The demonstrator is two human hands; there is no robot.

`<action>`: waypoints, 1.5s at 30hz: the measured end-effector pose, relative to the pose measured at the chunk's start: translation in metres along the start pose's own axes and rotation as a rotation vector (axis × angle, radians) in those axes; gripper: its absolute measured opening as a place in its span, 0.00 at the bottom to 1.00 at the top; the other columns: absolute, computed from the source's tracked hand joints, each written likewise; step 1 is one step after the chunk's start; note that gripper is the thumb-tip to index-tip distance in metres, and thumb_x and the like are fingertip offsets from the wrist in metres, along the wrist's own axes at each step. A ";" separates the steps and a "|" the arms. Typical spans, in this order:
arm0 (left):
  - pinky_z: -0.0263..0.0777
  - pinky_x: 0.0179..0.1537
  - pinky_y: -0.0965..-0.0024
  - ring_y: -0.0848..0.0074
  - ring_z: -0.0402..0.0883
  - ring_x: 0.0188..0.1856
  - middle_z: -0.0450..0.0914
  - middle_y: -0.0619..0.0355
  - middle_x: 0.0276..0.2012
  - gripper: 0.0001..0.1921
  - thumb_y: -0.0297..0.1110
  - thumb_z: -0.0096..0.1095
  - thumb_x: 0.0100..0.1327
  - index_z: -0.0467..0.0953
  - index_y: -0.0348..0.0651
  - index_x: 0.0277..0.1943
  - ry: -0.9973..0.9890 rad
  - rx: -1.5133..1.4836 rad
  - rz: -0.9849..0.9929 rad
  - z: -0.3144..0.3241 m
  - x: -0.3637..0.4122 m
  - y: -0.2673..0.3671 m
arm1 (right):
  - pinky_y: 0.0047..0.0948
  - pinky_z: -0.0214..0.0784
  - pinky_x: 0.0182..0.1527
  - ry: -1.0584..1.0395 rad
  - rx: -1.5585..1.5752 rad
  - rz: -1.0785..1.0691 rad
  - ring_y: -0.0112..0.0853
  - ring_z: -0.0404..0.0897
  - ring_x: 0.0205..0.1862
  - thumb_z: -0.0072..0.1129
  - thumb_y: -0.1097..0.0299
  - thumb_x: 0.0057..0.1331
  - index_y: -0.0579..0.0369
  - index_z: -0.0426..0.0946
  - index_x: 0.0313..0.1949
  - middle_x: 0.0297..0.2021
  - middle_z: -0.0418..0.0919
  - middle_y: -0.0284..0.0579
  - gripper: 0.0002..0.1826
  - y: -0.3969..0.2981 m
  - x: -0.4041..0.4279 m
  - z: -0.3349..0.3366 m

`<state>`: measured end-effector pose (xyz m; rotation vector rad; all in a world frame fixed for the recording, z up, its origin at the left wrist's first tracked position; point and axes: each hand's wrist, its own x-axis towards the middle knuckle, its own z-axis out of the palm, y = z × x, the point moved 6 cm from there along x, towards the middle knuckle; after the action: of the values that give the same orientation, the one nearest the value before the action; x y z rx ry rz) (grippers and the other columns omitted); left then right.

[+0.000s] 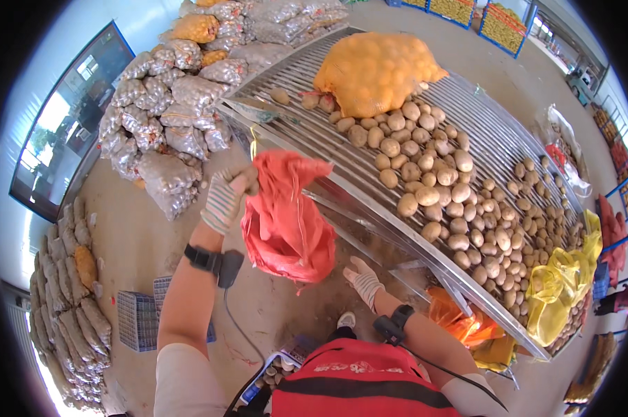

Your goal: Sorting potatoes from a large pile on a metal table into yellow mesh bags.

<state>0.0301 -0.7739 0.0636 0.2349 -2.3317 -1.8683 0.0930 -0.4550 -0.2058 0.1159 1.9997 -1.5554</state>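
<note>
My left hand (228, 195), in a striped glove, grips the top of a red mesh sack (290, 219) that hangs beside the metal sorting table. The sack looks limp. My right hand (365, 281), also in a striped glove, is low beside the sack and below the table's edge. Nothing shows in it, and a small gap separates it from the sack. Many loose potatoes (444, 177) lie across the slatted metal table (288, 68). A full orange mesh sack of potatoes (379, 73) lies on its side at the table's far end.
Stacked potato sacks (194, 94) stand past the table's left end, with another pile (66, 292) at far left. Blue plastic crates (137, 320) sit on the floor. A crate of potatoes (277, 372) is by my feet. Yellow mesh bags (559, 292) drape the table's right end.
</note>
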 end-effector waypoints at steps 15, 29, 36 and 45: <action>0.69 0.28 0.75 0.79 0.76 0.27 0.78 0.62 0.26 0.10 0.38 0.64 0.64 0.79 0.41 0.33 0.102 -0.362 0.240 0.026 0.026 0.090 | 0.36 0.58 0.66 0.034 0.139 -0.288 0.39 0.61 0.68 0.68 0.75 0.56 0.59 0.45 0.73 0.66 0.61 0.53 0.51 -0.097 -0.056 -0.054; 0.73 0.56 0.69 0.72 0.79 0.54 0.77 0.50 0.57 0.28 0.33 0.60 0.64 0.64 0.37 0.66 -0.885 -0.083 0.058 0.244 -0.066 0.122 | 0.50 0.58 0.68 0.040 1.504 -0.571 0.44 0.69 0.64 0.59 0.61 0.65 0.54 0.66 0.63 0.62 0.70 0.48 0.29 -0.065 -0.190 -0.250; 0.53 0.70 0.60 0.52 0.56 0.72 0.56 0.40 0.70 0.51 0.52 0.70 0.51 0.51 0.38 0.72 -1.542 0.644 0.400 0.444 -0.286 -0.091 | 0.49 0.58 0.68 0.802 1.668 -0.826 0.46 0.69 0.62 0.41 0.66 0.71 0.58 0.70 0.59 0.60 0.73 0.51 0.19 0.068 -0.381 -0.357; 0.73 0.46 0.66 0.73 0.82 0.42 0.86 0.56 0.35 0.18 0.46 0.59 0.67 0.82 0.38 0.46 -1.868 0.118 0.111 0.683 -0.437 -0.036 | 0.42 0.64 0.65 1.353 1.735 -1.169 0.39 0.75 0.57 0.54 0.65 0.69 0.57 0.71 0.56 0.54 0.76 0.47 0.18 0.207 -0.590 -0.405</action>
<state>0.3157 -0.0377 -0.1257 -2.5248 -2.8674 -2.0124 0.5013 0.1439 -0.0327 0.9546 0.1454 -4.2747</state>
